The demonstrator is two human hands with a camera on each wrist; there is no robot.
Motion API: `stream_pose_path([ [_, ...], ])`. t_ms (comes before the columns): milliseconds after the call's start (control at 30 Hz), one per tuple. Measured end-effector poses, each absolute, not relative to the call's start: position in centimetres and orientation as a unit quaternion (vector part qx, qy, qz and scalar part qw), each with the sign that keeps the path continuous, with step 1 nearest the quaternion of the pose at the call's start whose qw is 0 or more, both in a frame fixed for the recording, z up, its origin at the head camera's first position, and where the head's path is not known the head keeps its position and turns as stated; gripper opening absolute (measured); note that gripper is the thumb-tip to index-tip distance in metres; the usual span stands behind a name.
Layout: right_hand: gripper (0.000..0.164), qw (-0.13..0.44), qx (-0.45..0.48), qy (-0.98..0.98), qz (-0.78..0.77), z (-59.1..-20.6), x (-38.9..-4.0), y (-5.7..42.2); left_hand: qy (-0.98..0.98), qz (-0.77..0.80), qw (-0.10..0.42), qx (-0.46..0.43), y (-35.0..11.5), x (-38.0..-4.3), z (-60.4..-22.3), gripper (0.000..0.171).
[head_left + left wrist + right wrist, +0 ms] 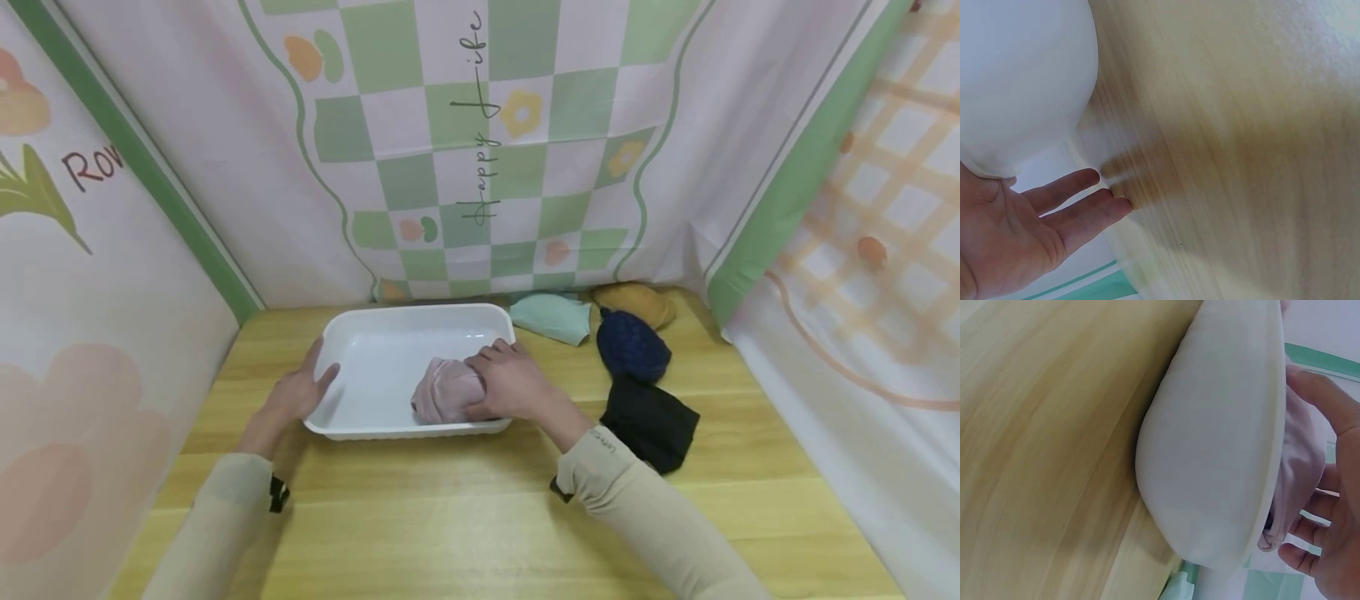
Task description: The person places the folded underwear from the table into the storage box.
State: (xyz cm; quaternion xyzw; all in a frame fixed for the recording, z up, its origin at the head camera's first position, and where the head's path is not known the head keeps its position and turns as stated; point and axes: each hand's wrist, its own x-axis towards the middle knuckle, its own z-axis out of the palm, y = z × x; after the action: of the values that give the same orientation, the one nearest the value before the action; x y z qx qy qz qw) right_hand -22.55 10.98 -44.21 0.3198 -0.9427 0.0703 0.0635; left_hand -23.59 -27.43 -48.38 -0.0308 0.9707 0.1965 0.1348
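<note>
Pink bundle (442,392): was inside the tray, in its near right part, its cloth creased; I cannot tell whether its underside touched the tray floor.
Right hand (510,382): gripped the bundle from the right, fingers over its far side and thumb toward the near side.
White tray (420,308): stood on the wooden table (420,517), its long sides running left to right.
Left hand (295,393): touched the tray's left rim, thumb reaching inside; 3 fingers stretched out straight beyond the wall, so the hand was open.
Cloth pieces at the right: 4 in all, outside the tray; mint piece (553,317) just beside the far right corner, mustard piece (645,304) farther right, navy piece (633,348) nearer, black piece (651,425) nearest.
Curtain (517,142): hung at the far side, green and white checks.
</note>
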Motion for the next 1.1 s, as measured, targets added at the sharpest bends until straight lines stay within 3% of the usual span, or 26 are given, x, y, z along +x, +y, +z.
stream_pose_path([
  [433, 0.067, 0.059, 0.291, -0.945, 0.139, -43.2, -23.0, 12.1, 0.969, 0.199, 0.140, -0.029, -27.4, -23.4, -48.1, 0.086],
  [700, 0.050, 0.075, 0.263, -0.941, 0.201, -42.3, -23.1, 13.3, 0.971, 0.193, 0.136, -0.024, -27.4, -23.5, -48.1, 0.090],
  [1100, 0.050, 0.074, 0.236, -0.941, 0.230, -41.0, -22.7, 14.9, 0.972, 0.193, 0.133, -0.027, -27.5, -23.5, -48.3, 0.091],
])
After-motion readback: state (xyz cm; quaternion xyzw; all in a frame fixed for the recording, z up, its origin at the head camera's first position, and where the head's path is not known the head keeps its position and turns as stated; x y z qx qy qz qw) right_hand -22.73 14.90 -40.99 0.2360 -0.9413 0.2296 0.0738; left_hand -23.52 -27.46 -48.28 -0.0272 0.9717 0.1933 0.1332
